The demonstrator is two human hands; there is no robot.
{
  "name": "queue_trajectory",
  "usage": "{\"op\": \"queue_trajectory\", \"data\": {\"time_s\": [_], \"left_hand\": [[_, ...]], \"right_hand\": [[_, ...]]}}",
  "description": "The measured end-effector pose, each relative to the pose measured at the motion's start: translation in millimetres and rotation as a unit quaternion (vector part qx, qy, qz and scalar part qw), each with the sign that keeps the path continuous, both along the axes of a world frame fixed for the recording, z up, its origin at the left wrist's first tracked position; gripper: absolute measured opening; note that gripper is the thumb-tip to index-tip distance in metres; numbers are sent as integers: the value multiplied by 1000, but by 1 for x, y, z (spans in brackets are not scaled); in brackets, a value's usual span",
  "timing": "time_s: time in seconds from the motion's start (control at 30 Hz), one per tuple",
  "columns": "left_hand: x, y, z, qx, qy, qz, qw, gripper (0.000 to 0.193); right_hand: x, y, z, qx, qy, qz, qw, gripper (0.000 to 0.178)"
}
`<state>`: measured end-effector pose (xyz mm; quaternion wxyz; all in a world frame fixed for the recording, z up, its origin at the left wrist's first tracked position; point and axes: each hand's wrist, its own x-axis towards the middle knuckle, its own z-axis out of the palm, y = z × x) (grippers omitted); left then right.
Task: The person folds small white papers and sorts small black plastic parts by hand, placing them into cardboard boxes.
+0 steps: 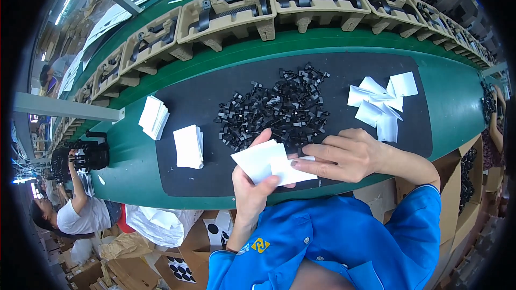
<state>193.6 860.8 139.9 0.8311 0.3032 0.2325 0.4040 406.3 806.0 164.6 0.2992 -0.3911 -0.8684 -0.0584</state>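
Note:
My left hand (250,188) is closed around a small stack of white paper cards (259,161), thumb on top and fingers beneath. At the stack's right side, my right hand (346,156) pinches another white card (301,169) that overlaps it. Just beyond my hands lies a heap of small black plastic clips (274,107) on the black mat (207,83). Loose white folded papers (379,102) are scattered right of the heap. Left of it stand a neat stack of white papers (189,146) and a second stack (154,117).
Moulded pulp trays (226,21) holding black parts line the green conveyor behind the mat. A grey metal bar (70,106) reaches in from the left. Cardboard boxes (467,182) stand at the right by my elbow. A person (80,212) works at the far left.

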Motion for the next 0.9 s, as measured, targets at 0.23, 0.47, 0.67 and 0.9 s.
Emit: {"op": "queue_trajectory", "data": {"time_s": [0.23, 0.47, 0.67, 0.9], "left_hand": [[-7, 4, 6, 82, 204, -41, 975, 71], [-1, 3, 8, 113, 203, -50, 971, 74], [-18, -1, -17, 118, 212, 5, 970, 63], [-22, -1, -38, 291, 284, -31, 913, 27]], "right_hand": [[-3, -1, 11, -272, 184, -54, 943, 34], [-2, 13, 1, -450, 278, -58, 847, 18], [-23, 9, -19, -268, 305, 30, 913, 11], [-9, -2, 2, -404, 152, -29, 902, 22]]}}
